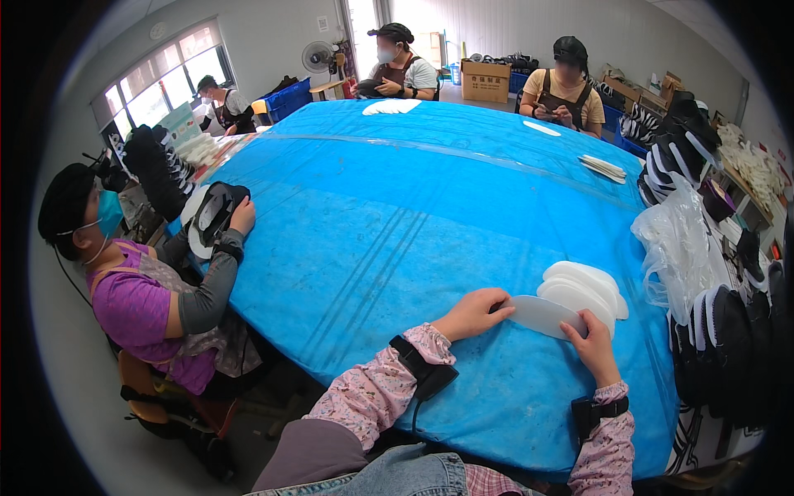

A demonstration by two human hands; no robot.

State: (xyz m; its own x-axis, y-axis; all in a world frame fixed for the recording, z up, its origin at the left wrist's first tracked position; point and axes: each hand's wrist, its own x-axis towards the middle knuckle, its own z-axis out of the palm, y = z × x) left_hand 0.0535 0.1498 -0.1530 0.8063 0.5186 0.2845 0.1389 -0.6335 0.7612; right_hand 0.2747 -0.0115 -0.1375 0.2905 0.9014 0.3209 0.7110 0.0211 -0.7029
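A white shoe insole [539,314] lies level between my hands, just in front of a small fanned stack of white insoles [583,285] on the blue-covered table [364,273]. My left hand [474,314] is closed at the insole's left tip, its thumb and fingers pinching there. At the right end, my right hand [593,345] grips the same insole, thumb on top and fingers over the far edge. The stack's lower right part is partly hidden behind that hand.
Black shoe uppers [719,347] and a clear plastic bag [674,248] crowd the right edge. More insoles [602,169] lie farther off. At left a co-worker [157,289] handles a black shoe piece [219,211]; other people sit along the far side.
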